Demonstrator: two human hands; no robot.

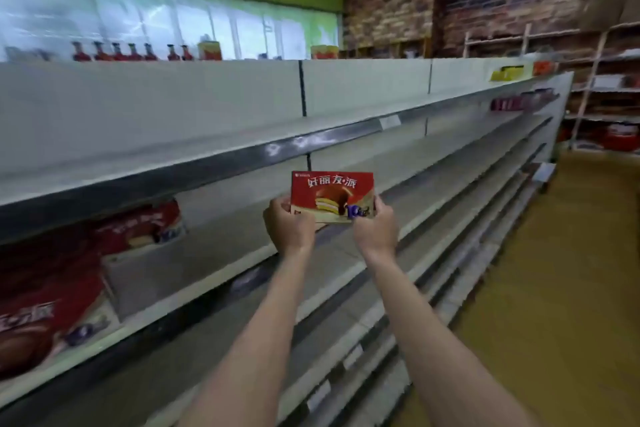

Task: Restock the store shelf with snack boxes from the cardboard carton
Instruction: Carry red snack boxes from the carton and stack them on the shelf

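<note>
A red snack box [332, 194] with a cake picture stands upright, front facing me, held over the second shelf board [221, 246] of the long white store shelf. My left hand [289, 224] grips its lower left corner and my right hand [375, 227] grips its lower right corner. Both arms are stretched forward. Further left on the same board stand several matching red snack boxes [138, 229], with the nearest ones [38, 305] blurred at the frame's left edge. The cardboard carton is not in view.
The top shelf [173, 152] runs bare above the box. Red bottles [117, 52] line the unit's top. Purple packs [519, 102] and yellow packs [507, 73] sit at the far right end. Lower shelves [381, 305] step out toward a wooden-look floor [554, 288] on the right.
</note>
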